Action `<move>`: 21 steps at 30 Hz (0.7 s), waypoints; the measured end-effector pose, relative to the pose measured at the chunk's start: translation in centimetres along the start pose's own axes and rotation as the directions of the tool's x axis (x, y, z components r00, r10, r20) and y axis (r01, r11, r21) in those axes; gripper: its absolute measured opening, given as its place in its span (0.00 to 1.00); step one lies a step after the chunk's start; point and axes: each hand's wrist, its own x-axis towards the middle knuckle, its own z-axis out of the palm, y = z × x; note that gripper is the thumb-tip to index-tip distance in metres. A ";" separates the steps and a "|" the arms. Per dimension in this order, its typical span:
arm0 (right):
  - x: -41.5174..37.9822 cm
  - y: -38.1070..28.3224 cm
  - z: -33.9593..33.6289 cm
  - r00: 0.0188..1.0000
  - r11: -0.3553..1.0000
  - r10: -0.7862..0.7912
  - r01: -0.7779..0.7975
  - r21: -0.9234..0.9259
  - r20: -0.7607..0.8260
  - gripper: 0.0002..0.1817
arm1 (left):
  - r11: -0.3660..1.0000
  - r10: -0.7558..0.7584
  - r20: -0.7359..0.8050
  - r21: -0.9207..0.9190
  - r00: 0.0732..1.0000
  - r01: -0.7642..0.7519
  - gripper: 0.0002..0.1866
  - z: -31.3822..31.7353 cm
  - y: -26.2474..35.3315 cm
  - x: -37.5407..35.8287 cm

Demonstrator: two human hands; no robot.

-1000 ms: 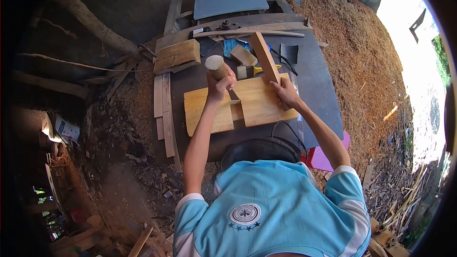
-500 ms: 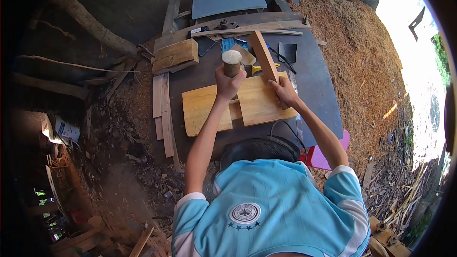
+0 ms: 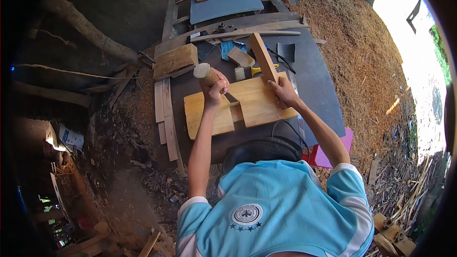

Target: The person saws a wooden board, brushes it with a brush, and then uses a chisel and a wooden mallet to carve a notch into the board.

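My left hand (image 3: pixel 215 88) is wrapped round the thick, round wooden handle of a chisel (image 3: pixel 203 72). The handle leans to the left, and the metal blade slants down right to the notch in a yellowish wooden board (image 3: pixel 262 101). My right hand (image 3: pixel 286 93) grips the near end of a long rectangular wooden bar (image 3: pixel 263 56), which is tilted up and away over the board's right part. Beyond the board lie a brush (image 3: pixel 239 73), a yellow-handled tool (image 3: pixel 257 70) and a small wooden block (image 3: pixel 241 57).
The board rests on a dark worktable (image 3: pixel 316 85). A large wood block (image 3: pixel 176 59) and thin strips (image 3: pixel 167 119) line the left side. A black cable (image 3: pixel 285 59) and dark sheet (image 3: pixel 286 52) lie at the back right. Sawdust (image 3: pixel 352 52) covers the ground beyond.
My left hand has moved left, and the chisel has gone from nearly upright to leaning left, showing its blade. My right hand and the bar stay almost in place.
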 end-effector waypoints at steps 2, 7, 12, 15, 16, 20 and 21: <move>0.0 -0.1 0.0 1.000 1.000 0.004 -0.004 -0.007 0.003 0.18 | 0.999 -0.021 -0.031 0.048 0.999 0.023 0.04 0.7 0.2 0.1; -0.2 -0.3 0.0 1.000 1.000 0.004 -0.004 -0.005 0.004 0.18 | 0.995 -0.016 -0.056 0.096 0.998 0.022 0.03 1.1 0.3 0.4; -0.4 -0.6 0.0 1.000 1.000 -0.002 0.002 0.002 0.014 0.18 | 0.985 -0.053 -0.021 0.162 0.998 0.055 0.04 1.6 0.6 0.2; -0.1 -0.4 0.1 1.000 1.000 -0.005 0.005 0.001 0.011 0.19 | 0.973 -0.091 0.100 0.220 0.991 0.067 0.05 1.9 0.1 0.2; -0.1 -0.3 0.1 1.000 1.000 -0.006 0.006 0.000 0.009 0.19 | 0.967 -0.093 0.122 0.249 0.988 0.060 0.05 2.0 -0.1 0.2; 0.0 -0.1 0.1 1.000 1.000 0.009 -0.009 -0.018 0.000 0.19 | 0.969 -0.076 0.111 0.242 0.991 0.047 0.05 1.9 -0.5 0.4; 0.2 0.0 0.1 1.000 1.000 0.008 -0.008 -0.019 -0.003 0.19 | 0.982 -0.079 0.068 0.176 0.995 0.066 0.04 1.4 -0.4 0.5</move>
